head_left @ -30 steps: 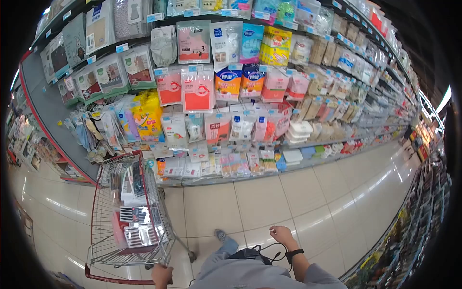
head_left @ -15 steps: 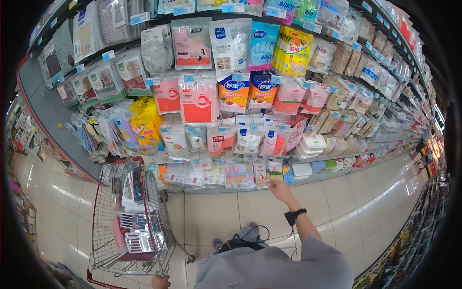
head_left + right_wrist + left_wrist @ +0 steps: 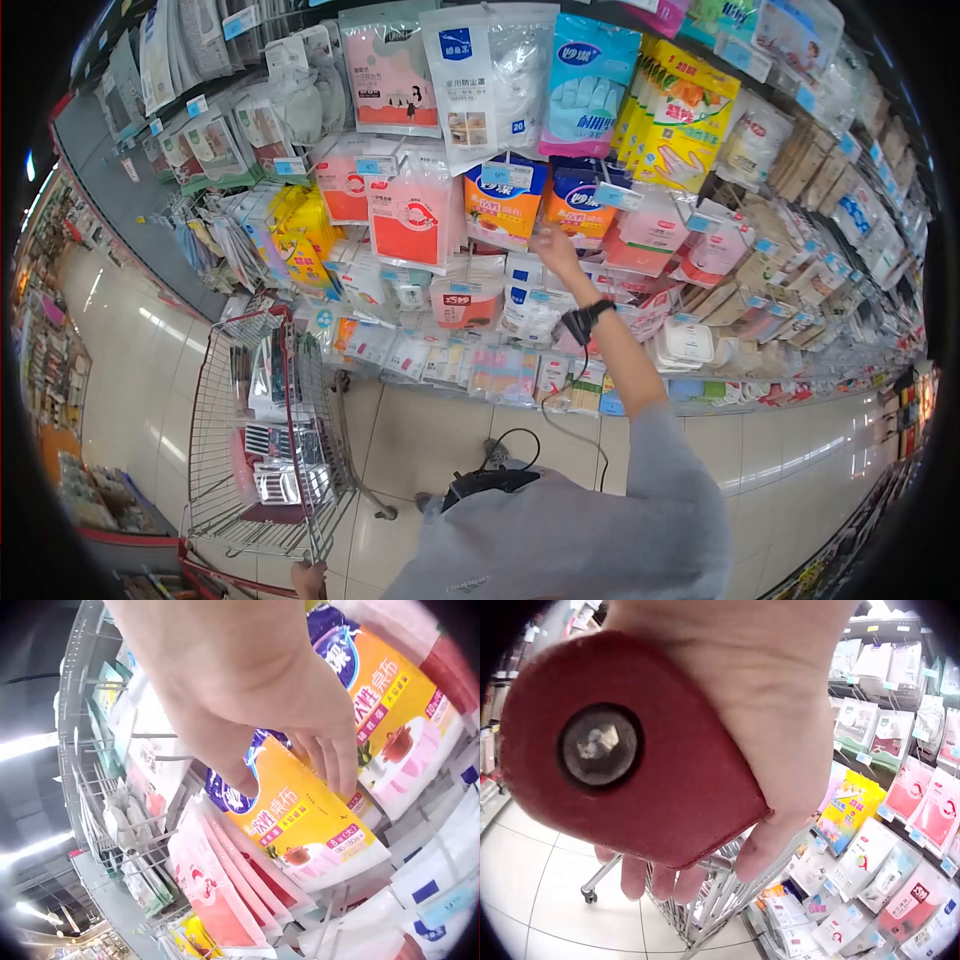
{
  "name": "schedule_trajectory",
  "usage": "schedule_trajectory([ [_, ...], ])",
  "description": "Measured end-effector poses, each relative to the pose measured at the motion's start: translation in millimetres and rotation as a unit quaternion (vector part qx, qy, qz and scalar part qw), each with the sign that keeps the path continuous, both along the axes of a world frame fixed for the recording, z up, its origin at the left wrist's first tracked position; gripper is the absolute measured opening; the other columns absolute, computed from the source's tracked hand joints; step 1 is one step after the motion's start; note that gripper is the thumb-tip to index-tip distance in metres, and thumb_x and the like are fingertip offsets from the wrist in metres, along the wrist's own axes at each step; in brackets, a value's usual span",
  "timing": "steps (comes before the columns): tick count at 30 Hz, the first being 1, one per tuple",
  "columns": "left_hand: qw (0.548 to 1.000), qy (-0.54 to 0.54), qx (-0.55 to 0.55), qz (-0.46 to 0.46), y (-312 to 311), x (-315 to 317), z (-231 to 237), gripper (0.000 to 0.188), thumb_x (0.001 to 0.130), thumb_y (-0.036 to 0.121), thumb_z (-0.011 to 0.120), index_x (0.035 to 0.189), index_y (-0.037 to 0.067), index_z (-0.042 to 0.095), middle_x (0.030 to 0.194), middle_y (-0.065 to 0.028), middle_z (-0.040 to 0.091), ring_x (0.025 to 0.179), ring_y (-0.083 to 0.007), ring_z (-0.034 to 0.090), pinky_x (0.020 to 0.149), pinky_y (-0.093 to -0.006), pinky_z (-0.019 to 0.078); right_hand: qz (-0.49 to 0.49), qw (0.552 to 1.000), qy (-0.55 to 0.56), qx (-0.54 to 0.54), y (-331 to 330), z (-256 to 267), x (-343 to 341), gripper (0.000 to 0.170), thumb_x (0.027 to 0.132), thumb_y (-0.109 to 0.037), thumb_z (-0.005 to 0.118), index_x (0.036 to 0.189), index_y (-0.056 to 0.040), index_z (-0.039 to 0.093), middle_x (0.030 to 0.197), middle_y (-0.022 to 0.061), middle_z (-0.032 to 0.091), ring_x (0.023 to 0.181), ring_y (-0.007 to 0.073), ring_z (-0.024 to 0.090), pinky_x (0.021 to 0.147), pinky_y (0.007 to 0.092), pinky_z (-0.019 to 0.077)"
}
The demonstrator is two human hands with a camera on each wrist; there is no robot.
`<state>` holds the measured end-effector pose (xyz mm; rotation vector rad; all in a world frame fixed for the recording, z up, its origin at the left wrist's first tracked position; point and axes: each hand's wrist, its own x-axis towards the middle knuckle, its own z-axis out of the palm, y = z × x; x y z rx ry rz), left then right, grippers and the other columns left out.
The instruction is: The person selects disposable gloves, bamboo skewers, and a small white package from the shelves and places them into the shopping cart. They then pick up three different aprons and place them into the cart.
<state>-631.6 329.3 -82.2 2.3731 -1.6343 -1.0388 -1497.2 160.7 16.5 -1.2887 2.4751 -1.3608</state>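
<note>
My left hand (image 3: 308, 578) grips the red handle (image 3: 682, 802) of a shopping cart; its fingertips show beneath the handle in the left wrist view. My right hand (image 3: 558, 250) reaches up to the hanging goods. In the right wrist view, its thumb lies at one edge of an orange-and-blue tablecloth pack (image 3: 300, 825) and its fingers at the other edge. That pack hangs on the rack, with a second orange tablecloth pack (image 3: 397, 720) beside it. Pink-and-red packs (image 3: 217, 877) hang on the other side.
The cart (image 3: 250, 410) stands at left, with several packaged goods (image 3: 285, 460) in it. Above the orange packs hang a white dust-cover pack (image 3: 485, 90), a blue glove pack (image 3: 590, 90) and yellow glove packs (image 3: 685, 115). A cable (image 3: 580, 435) trails from the right wrist.
My right hand has risen from low near my body, past the bottom shelf, to the orange tablecloth packs. The shelf looks closer. The left hand has stayed on the cart handle.
</note>
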Motion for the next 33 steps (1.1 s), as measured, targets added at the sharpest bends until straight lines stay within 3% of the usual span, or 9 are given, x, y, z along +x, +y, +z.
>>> schedule_trajectory([
  [1,0.997,-0.066,0.021,0.014,-3.3,-9.9,-4.8,0.031,0.062,0.026,0.074,0.074,-0.003,0.073,0.059,-0.0160,0.065,0.058,-0.0280,0.068,0.058,-0.0399,0.0525,0.006,1.000,-0.010,0.001,-26.1,-12.2,-22.7,0.054,0.083,-0.030,0.074,0.124,-0.0009,0.055,0.105,0.0188,0.068,0.096,0.0290,0.068,0.083,0.0369,0.0528],
  [3,0.999,-0.044,-0.012,0.030,7.5,-35.4,-2.2,0.028,0.063,0.023,0.073,0.066,-0.004,0.072,0.051,-0.0136,0.061,0.050,-0.0245,0.065,0.052,-0.0381,0.0489,0.064,0.991,-0.068,-0.094,-76.4,-54.2,-70.0,0.070,0.080,-0.036,0.076,0.132,-0.0001,0.047,0.120,0.0200,0.064,0.107,0.0319,0.065,0.090,0.0399,0.0509],
  [7,0.997,-0.067,-0.032,0.005,22.1,-60.7,-16.6,0.029,0.065,0.026,0.073,0.067,-0.003,0.072,0.053,-0.0158,0.062,0.051,-0.0245,0.065,0.054,-0.0382,0.0489,-0.015,0.997,-0.080,-0.006,-85.9,-13.0,-50.4,0.082,0.076,-0.040,0.080,0.136,0.0007,0.042,0.129,0.0180,0.059,0.115,0.0298,0.061,0.093,0.0381,0.0496],
  [13,0.998,-0.026,-0.063,-0.008,38.1,-95.8,-37.3,0.040,0.071,0.039,0.071,0.073,-0.001,0.075,0.058,-0.0216,0.063,0.062,-0.0341,0.068,0.062,-0.0431,0.0505,0.042,0.977,-0.192,-0.079,-120.2,-37.2,-67.2,0.060,0.074,-0.041,0.082,0.113,0.0010,0.063,0.106,0.0162,0.070,0.099,0.0246,0.069,0.080,0.0352,0.0533],
  [16,0.999,-0.052,-0.016,0.007,42.4,-134.4,-12.8,0.043,0.074,0.043,0.070,0.074,-0.001,0.075,0.062,-0.0239,0.064,0.067,-0.0370,0.069,0.067,-0.0444,0.0512,-0.079,0.990,-0.111,-0.042,-125.9,-41.0,-63.6,0.048,0.078,-0.040,0.080,0.102,-0.0008,0.069,0.093,0.0140,0.074,0.084,0.0279,0.072,0.073,0.0376,0.0539],
  [20,0.998,-0.063,-0.006,0.003,47.5,-142.8,-26.5,0.046,0.076,0.045,0.070,0.074,-0.001,0.074,0.064,-0.0247,0.064,0.069,-0.0377,0.069,0.068,-0.0451,0.0515,-0.052,0.992,-0.067,-0.093,-118.8,-48.5,-59.5,0.046,0.080,-0.040,0.078,0.102,-0.0005,0.070,0.094,0.0151,0.073,0.084,0.0293,0.071,0.072,0.0378,0.0537],
  [22,0.996,-0.089,-0.026,-0.004,49.2,-130.7,-35.9,0.046,0.076,0.044,0.070,0.074,-0.002,0.074,0.065,-0.0247,0.065,0.069,-0.0382,0.069,0.069,-0.0449,0.0517,0.020,0.987,-0.086,-0.135,-101.9,-26.2,-40.6,0.056,0.077,-0.051,0.076,0.095,0.0021,0.069,0.089,0.0235,0.070,0.085,0.0392,0.069,0.072,0.0456,0.0532],
  [26,0.995,-0.089,-0.052,0.014,45.8,-140.5,-12.0,0.038,0.073,0.031,0.074,0.069,-0.007,0.071,0.057,-0.0189,0.063,0.055,-0.0287,0.066,0.059,-0.0401,0.0497,0.031,0.993,-0.065,-0.091,-88.4,-20.0,-38.8,0.057,0.077,-0.049,0.076,0.101,0.0017,0.069,0.091,0.0235,0.070,0.087,0.0381,0.069,0.074,0.0450,0.0532],
  [33,0.997,-0.057,-0.029,0.035,39.7,-126.1,-18.7,0.038,0.071,0.033,0.073,0.068,-0.005,0.072,0.065,-0.0216,0.066,0.064,-0.0342,0.069,0.067,-0.0423,0.0523,-0.084,0.995,0.007,0.047,-63.4,-25.2,-71.5,0.041,0.080,-0.040,0.070,0.099,-0.0041,0.071,0.098,0.0201,0.071,0.093,0.0372,0.068,0.079,0.0452,0.0533],
])
